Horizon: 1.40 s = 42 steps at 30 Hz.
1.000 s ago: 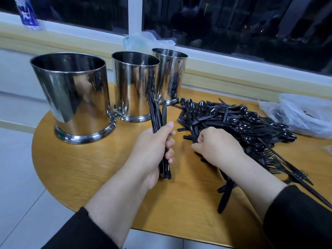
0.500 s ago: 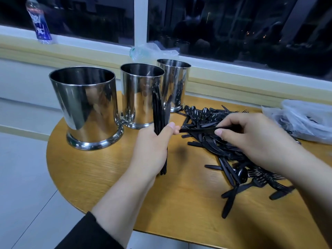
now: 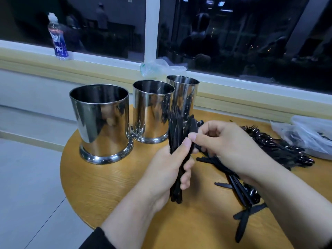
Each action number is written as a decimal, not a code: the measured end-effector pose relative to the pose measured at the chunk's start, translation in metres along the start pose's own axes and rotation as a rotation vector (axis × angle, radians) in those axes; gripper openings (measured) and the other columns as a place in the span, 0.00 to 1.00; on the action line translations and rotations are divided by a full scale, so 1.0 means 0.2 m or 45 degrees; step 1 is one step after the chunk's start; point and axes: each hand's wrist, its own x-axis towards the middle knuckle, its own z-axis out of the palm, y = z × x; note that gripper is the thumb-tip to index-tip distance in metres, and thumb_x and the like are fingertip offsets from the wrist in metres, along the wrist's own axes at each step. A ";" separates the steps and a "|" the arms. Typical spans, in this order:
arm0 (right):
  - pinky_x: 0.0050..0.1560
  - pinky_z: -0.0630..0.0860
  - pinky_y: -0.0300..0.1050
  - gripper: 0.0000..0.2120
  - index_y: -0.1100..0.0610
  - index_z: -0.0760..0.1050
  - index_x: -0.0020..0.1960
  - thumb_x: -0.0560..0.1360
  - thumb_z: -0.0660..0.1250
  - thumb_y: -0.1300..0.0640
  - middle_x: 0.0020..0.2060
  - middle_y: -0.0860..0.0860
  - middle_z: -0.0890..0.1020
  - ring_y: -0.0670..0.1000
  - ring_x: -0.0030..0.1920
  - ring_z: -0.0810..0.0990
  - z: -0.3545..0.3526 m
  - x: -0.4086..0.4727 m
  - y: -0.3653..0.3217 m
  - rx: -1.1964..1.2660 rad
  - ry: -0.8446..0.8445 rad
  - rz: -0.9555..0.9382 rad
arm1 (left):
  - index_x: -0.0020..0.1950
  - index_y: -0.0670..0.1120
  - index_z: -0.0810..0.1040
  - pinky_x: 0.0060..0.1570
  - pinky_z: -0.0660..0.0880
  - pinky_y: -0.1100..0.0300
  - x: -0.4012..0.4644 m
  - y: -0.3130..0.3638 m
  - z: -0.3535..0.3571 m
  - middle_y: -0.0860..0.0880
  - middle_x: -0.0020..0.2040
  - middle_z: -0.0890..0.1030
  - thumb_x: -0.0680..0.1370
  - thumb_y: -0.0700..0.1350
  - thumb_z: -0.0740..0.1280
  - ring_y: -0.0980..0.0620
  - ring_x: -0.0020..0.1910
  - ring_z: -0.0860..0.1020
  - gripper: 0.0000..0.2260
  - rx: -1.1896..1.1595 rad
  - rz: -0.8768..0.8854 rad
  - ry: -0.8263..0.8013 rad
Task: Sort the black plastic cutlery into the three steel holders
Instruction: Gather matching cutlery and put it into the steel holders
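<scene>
Round table under the window: holders left, hands centre, loose cutlery right.

Three steel holders (image 3: 100,123) (image 3: 152,112) (image 3: 182,95) are standing in a row on the table (image 3: 111,184), receding toward the sill. The left hand (image 3: 167,175) is holding an upright bundle of knives (image 3: 177,144) before them, the right hand (image 3: 226,146) touching its right side. The cutlery pile (image 3: 274,148) is lying right, a plastic bag (image 3: 305,135) beyond it. A bottle (image 3: 57,38) is standing on the sill, far left.

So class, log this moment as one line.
left hand: holds knife bundle | right hand: adding a knife | holders: no cutlery visible inside | pile: unsorted
</scene>
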 end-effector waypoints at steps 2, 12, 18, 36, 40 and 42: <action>0.37 0.70 0.43 0.15 0.58 0.78 0.42 0.73 0.74 0.46 0.31 0.54 0.78 0.46 0.31 0.72 0.05 0.01 0.03 0.174 -0.009 0.038 | 0.48 0.44 0.75 0.23 0.63 0.62 0.00 0.00 -0.01 0.50 0.31 0.67 0.77 0.57 0.69 0.54 0.24 0.64 0.16 -0.097 -0.031 -0.083; 0.44 0.72 0.48 0.20 0.64 0.77 0.43 0.77 0.69 0.45 0.35 0.60 0.76 0.53 0.35 0.74 0.07 0.06 0.06 0.431 -0.384 0.004 | 0.36 0.49 0.75 0.29 0.70 0.60 -0.01 0.01 -0.05 0.49 0.28 0.65 0.77 0.50 0.71 0.52 0.23 0.68 0.13 -0.131 -0.177 -0.320; 0.40 0.77 0.39 0.17 0.58 0.84 0.50 0.72 0.75 0.45 0.43 0.55 0.85 0.50 0.40 0.81 0.11 0.09 0.06 0.477 -0.394 -0.004 | 0.33 0.46 0.73 0.22 0.61 0.65 -0.02 0.04 -0.07 0.51 0.24 0.61 0.77 0.47 0.69 0.56 0.19 0.60 0.13 -0.224 -0.278 -0.415; 0.39 0.73 0.46 0.15 0.56 0.80 0.39 0.79 0.68 0.48 0.33 0.53 0.84 0.54 0.32 0.77 0.17 0.32 -0.12 0.111 -0.054 -0.228 | 0.37 0.54 0.75 0.25 0.64 0.61 0.02 0.10 -0.18 0.47 0.29 0.72 0.80 0.51 0.71 0.51 0.21 0.66 0.13 0.215 0.046 0.043; 0.27 0.65 0.31 0.14 0.58 0.81 0.37 0.79 0.69 0.53 0.26 0.46 0.78 0.42 0.25 0.70 0.20 0.41 -0.17 0.141 -0.061 -0.234 | 0.37 0.52 0.74 0.23 0.64 0.62 0.05 0.15 -0.22 0.46 0.28 0.73 0.79 0.50 0.72 0.51 0.21 0.66 0.13 0.185 0.074 0.103; 0.29 0.67 0.33 0.13 0.59 0.81 0.38 0.79 0.69 0.54 0.28 0.48 0.79 0.42 0.27 0.72 0.22 0.45 -0.19 0.165 -0.044 -0.251 | 0.40 0.50 0.76 0.24 0.66 0.61 0.07 0.17 -0.23 0.45 0.31 0.75 0.80 0.51 0.72 0.50 0.22 0.69 0.11 0.164 0.119 0.136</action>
